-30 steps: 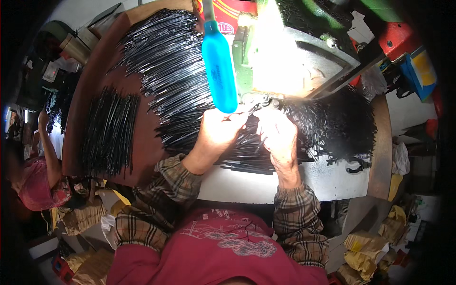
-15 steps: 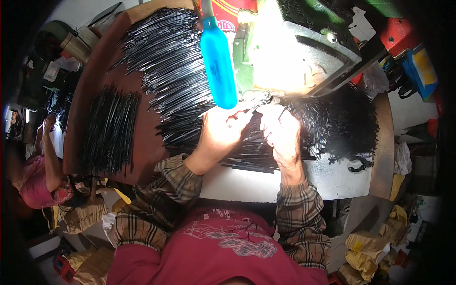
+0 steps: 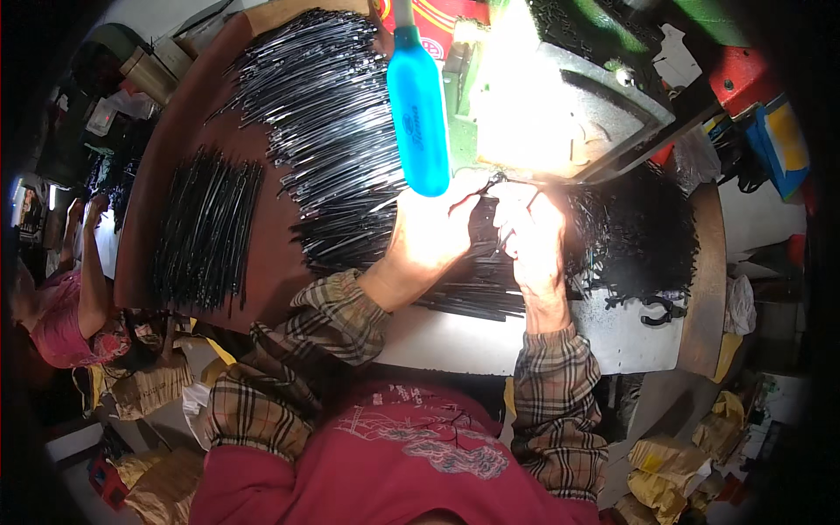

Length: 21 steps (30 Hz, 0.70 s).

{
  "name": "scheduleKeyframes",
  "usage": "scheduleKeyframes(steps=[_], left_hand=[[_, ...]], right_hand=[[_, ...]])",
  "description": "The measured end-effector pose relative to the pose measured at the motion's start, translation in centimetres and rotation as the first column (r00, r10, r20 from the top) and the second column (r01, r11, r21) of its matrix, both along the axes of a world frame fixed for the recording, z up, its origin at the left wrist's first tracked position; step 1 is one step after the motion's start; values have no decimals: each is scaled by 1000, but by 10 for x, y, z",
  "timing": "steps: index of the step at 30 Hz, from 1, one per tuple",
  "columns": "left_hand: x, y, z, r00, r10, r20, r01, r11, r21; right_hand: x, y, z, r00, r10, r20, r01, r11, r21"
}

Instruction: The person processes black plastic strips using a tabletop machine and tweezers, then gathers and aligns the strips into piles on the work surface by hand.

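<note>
Under the glare of a bright light, both my hands are together at the front of a green machine (image 3: 464, 131). My left hand (image 3: 429, 234) is closed in a pinch, its fingertips by a small metal part (image 3: 497, 177) at the machine's lower edge. What it grips is lost in the glare. Just to its right, my right hand (image 3: 535, 236) is closed with a thin dark strip (image 3: 505, 238) between its fingers. Thin black strips (image 3: 328, 131) lie in a wide, dense spread left of the hands and beneath them.
A blue, rounded long piece (image 3: 418, 122) hangs before the machine. A separate strip bundle (image 3: 206, 232) lies left on the brown tabletop (image 3: 276, 254). At right are a dark heap of pieces (image 3: 643, 232) and a black-handled tool (image 3: 661, 311). Another person (image 3: 74, 306) sits far left.
The view has shifted slightly. My left hand has moved a little to the right and nearer the machine's edge, and my right hand stays beside it, still closed.
</note>
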<state>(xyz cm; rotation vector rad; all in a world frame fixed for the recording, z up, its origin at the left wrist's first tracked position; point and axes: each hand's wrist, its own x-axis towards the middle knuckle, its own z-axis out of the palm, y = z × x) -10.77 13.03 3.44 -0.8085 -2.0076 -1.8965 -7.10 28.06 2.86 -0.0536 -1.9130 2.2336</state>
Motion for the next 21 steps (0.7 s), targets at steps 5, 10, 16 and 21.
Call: scheduleKeyframes(steps=[5, 10, 16, 21], left_hand=[[3, -11, 1, 937, 56, -345, -209, 882, -423], [3, -12, 2, 863, 41, -504, -263, 888, -377], [7, -13, 3, 903, 13, -429, -240, 844, -479], [7, -13, 2, 915, 13, -403, -233, 833, -502]], right_hand=[[-3, 5, 7, 998, 6, 63, -15, 990, 141], [-1, 12, 18, 989, 83, 125, -90, 994, 56], [-2, 8, 13, 991, 47, 123, -54, 997, 56], [-2, 9, 12, 989, 42, 145, -50, 997, 55]])
